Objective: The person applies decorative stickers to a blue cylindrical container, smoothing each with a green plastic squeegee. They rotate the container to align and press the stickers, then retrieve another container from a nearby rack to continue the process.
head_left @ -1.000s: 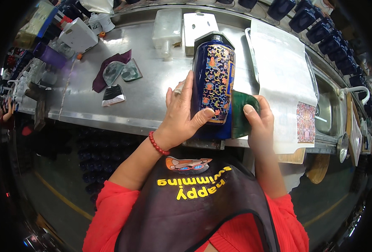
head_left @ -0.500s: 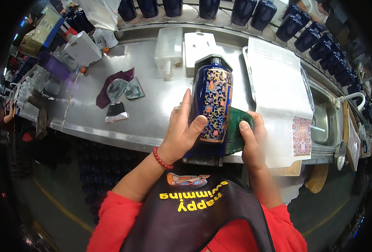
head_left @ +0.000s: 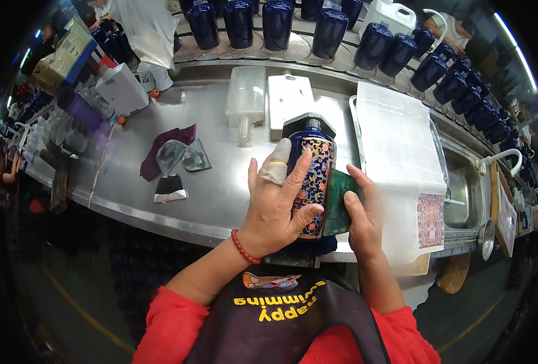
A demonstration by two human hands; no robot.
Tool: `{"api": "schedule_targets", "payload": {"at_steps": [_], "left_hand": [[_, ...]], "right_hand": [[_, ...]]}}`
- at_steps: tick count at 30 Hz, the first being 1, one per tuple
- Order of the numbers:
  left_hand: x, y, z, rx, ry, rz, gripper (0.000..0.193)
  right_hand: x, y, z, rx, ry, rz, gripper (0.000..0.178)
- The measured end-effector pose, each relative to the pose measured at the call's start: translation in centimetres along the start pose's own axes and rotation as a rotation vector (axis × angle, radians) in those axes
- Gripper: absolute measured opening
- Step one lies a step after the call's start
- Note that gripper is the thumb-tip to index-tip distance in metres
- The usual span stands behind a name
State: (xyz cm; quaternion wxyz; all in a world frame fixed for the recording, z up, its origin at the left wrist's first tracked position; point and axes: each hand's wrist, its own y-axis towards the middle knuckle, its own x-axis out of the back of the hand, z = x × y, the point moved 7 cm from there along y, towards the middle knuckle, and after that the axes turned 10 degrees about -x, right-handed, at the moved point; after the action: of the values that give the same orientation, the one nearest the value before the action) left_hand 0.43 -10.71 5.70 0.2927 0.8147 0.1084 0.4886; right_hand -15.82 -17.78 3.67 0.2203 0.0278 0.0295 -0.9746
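In front of me a glossy dark blue bottle (head_left: 326,134) lies on its back, neck away from me, in a dark angular holder (head_left: 288,127). A colourful floral decal (head_left: 319,188) with gold edging covers its upper face. My left hand (head_left: 269,212) rests on the bottle's left side and decal, fingers spread, with pale covers on one or two fingers and a red bead bracelet at the wrist. Pinched between thumb and fingers of my right hand (head_left: 366,221) is a flat green scraper (head_left: 339,203). Its edge is against the right side of the bottle.
White paper (head_left: 393,133) lies over a tray on the right, a patterned decal sheet (head_left: 430,218) at its near corner, beside a sink (head_left: 463,176). A clear container (head_left: 246,97) and white jug (head_left: 289,97) stand behind. Cloth and scraper pieces (head_left: 166,148) lie left. Blue bottles (head_left: 278,24) line the back.
My left hand has moved from the bottle's left side up over the decal. The right hand keeps the scraper at the right side, its forefinger now stretched out. The view has shifted slightly.
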Motion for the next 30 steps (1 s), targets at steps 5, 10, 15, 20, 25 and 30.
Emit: {"api": "schedule_targets", "payload": {"at_steps": [5, 10, 15, 20, 25, 30], "left_hand": [[0.4, 1.3, 1.5, 0.091, -0.111, 0.004, 0.081], [0.7, 2.3, 1.4, 0.006, 0.033, 0.03, 0.08], [0.6, 2.8, 2.1, 0.031, 0.036, 0.015, 0.079], [0.7, 2.6, 2.5, 0.018, 0.014, 0.013, 0.077], [0.7, 2.6, 3.1, 0.04, -0.02, 0.017, 0.074], [0.8, 2.6, 2.8, -0.02, 0.051, 0.03, 0.071]], "right_hand": [[0.6, 0.5, -0.2, -0.027, -0.03, -0.042, 0.045], [0.6, 1.0, 0.0, 0.001, -0.035, -0.039, 0.045], [0.6, 1.7, 0.3, -0.002, -0.079, -0.052, 0.048], [0.7, 1.9, 0.6, 0.022, -0.052, -0.054, 0.045], [0.8, 2.1, 0.6, 0.001, -0.008, -0.039, 0.045], [0.8, 2.3, 0.8, 0.012, -0.021, -0.045, 0.045]]}}
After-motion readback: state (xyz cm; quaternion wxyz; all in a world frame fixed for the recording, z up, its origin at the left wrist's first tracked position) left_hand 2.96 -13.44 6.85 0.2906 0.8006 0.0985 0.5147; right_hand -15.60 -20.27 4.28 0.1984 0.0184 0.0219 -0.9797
